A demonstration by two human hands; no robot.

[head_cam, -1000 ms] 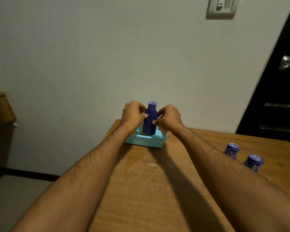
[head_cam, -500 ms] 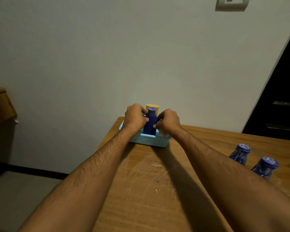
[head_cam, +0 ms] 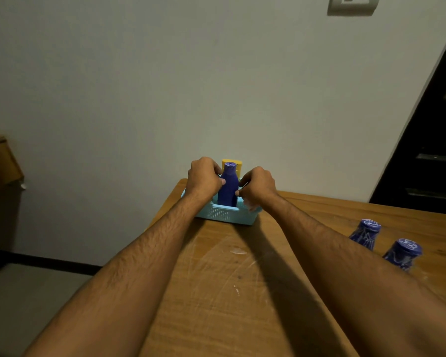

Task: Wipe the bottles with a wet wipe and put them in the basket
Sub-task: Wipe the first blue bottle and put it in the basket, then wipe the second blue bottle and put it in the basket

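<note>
We stretch both forearms forward; our left hand [head_cam: 204, 177] and right hand [head_cam: 257, 188] curl around the purple bottle [head_cam: 228, 188], gripping its sides.

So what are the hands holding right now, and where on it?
Both the left hand and right hand grip the dark blue bottle by the sides of its body, standing in the basket.

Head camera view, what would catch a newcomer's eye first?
Both hands, left hand and right hand, grip a purple bottle standing in the light blue basket at the table's far edge. Two more purple bottles stand on the table to the right.
</note>
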